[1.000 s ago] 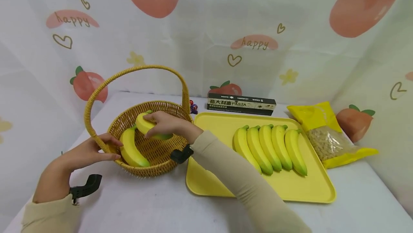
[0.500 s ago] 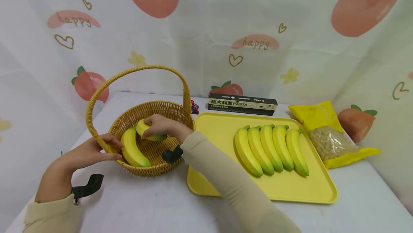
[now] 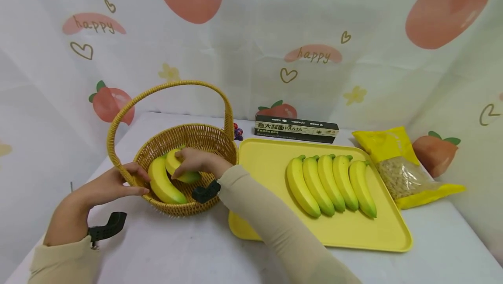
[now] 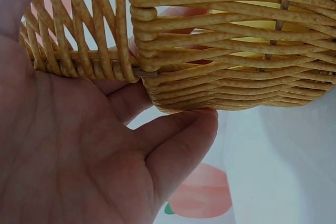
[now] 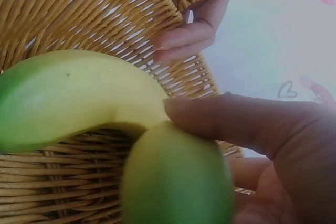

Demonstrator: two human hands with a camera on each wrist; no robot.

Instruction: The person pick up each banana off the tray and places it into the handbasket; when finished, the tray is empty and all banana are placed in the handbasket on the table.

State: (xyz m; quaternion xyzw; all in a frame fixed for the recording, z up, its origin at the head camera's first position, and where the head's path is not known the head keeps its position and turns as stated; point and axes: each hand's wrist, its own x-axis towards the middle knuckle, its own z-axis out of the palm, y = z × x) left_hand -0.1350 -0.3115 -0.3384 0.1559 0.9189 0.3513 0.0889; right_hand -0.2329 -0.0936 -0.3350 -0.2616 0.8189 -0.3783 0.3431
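Note:
Inside the wicker basket (image 3: 184, 210), one banana (image 3: 163, 183) lies along the left wall. My right hand (image 3: 198, 161) grips a second banana (image 3: 188, 176) low in the basket, right beside the first; the right wrist view shows the thumb across this held banana (image 5: 178, 177), which overlaps the other banana (image 5: 79, 95). My left hand (image 3: 111, 187) holds the basket's left rim at the foot of the handle. Its fingers reach over the rim and its thumb stays outside, as the left wrist view shows against the weave (image 4: 210, 72).
Right of the basket, a yellow tray (image 3: 259, 153) bears several bananas (image 3: 326, 185) in a row. Behind it stands a black pasta box (image 3: 296, 129). A yellow bag of pasta (image 3: 401, 170) leans by the tray's right edge. Small wrapped items (image 3: 238, 133) sit behind the basket.
My right hand has moved slightly left and lower into the basket, bringing its banana close beside the other one. My left hand keeps its place on the rim.

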